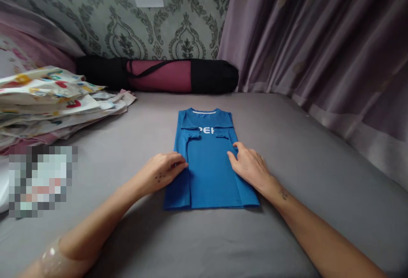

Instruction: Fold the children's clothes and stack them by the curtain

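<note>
A blue T-shirt (208, 171) with white letters lies flat on the grey bed sheet (302, 163), its two sides and sleeves folded in over the middle. My left hand (161, 171) rests on the shirt's left folded edge, fingers together and lying flat on the cloth. My right hand (250, 165) lies on the right folded edge, fingers stretched out flat. Neither hand holds anything.
A stack of folded patterned cloths (47, 99) sits at the left. A rolled maroon mat in a black bag (159, 75) lies along the wall at the back. Purple curtains (318, 48) hang on the right. A blurred patch (40, 180) covers something at left.
</note>
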A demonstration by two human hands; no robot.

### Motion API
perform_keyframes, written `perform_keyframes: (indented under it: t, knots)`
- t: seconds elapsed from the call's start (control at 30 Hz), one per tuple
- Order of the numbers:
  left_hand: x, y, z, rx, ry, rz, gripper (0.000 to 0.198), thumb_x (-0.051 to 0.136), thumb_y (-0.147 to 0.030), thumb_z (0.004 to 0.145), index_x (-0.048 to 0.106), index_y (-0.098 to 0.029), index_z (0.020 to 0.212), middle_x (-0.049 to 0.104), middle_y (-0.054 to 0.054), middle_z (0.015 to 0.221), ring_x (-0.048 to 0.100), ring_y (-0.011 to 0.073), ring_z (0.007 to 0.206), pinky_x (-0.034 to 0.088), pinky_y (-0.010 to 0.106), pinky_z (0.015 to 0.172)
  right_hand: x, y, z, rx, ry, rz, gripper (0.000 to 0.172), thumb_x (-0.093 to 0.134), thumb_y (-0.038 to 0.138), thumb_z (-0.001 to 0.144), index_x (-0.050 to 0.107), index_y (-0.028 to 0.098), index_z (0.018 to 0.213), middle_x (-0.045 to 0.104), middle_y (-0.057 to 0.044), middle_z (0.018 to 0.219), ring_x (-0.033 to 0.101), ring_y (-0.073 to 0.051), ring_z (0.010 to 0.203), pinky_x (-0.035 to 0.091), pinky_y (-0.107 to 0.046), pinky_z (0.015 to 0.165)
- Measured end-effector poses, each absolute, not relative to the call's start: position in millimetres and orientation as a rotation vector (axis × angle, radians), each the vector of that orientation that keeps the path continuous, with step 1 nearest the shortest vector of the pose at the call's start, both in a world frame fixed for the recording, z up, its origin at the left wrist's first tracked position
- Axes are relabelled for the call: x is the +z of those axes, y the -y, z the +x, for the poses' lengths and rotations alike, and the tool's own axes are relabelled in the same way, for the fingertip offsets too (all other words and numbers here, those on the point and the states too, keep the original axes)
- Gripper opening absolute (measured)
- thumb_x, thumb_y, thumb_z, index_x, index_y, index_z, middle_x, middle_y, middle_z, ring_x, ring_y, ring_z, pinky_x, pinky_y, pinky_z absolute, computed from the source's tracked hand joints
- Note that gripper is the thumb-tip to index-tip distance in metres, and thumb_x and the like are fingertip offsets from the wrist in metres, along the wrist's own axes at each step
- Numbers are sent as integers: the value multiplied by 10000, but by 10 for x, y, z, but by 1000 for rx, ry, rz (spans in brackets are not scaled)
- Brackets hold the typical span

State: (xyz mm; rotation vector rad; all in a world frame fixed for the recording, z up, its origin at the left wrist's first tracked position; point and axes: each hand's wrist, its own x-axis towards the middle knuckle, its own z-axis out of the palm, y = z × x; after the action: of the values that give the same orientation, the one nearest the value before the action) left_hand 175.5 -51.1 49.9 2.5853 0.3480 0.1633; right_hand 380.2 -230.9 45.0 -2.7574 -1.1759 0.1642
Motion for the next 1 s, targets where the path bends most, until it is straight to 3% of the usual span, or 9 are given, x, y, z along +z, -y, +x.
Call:
perform_keyframes:
  t: [0.17, 0.37, 0.6, 0.8, 0.93, 1.0]
  knots:
    - [507, 348, 2076, 158, -605, 2640, 232, 513, -364, 894, 661, -187, 922, 690, 44, 820, 624, 169, 705, 416, 247, 621, 343, 2250, 3841, 154, 1205, -2715, 375, 435, 355, 951, 519, 168, 1264, 715, -110, 991, 681, -272, 926, 460, -339, 735]
    - [241, 291, 2267, 225, -887, 2710, 294, 554, -431, 871, 598, -159, 974, 692, 81, 853, 649, 224, 823, 436, 280, 677, 256, 2219, 3877, 150, 1165, -2735, 346, 433, 312, 950, 554, 163, 1238, 728, -105, 927, 689, -253, 920, 469, -321, 761]
    - [308, 422, 2279, 98, -1061, 2777, 195, 450, -301, 892, 604, -192, 940, 704, 89, 929, 655, 243, 881, 398, 281, 642, 270, 2209, 3855, 72, 1176, -2776, 328, 380, 231, 938, 621, 172, 1153, 726, -124, 924, 698, -256, 861, 469, -315, 711]
    - [328, 405, 2329, 196, -1052, 2601, 197, 473, -301, 847, 638, -192, 839, 711, 67, 846, 657, 220, 809, 396, 265, 637, 251, 2206, 3966, 208, 1139, -2545, 347, 407, 214, 915, 642, 157, 1164, 734, -90, 897, 685, -209, 841, 457, -267, 714]
    - [354, 398, 2286, 233, -991, 2534, 325, 416, -384, 904, 632, -180, 770, 683, 65, 757, 637, 193, 716, 403, 263, 630, 284, 2249, 3991, 243, 1126, -2447, 358, 390, 267, 943, 642, 166, 1176, 732, -76, 941, 676, -203, 856, 472, -276, 754]
    - [325, 414, 2249, 325, -968, 2653, 390, 335, -383, 947, 632, -169, 811, 675, 98, 811, 635, 214, 767, 429, 294, 683, 293, 2288, 3947, 124, 1181, -2455, 393, 330, 277, 971, 617, 173, 1219, 714, -95, 1040, 661, -218, 944, 472, -309, 831]
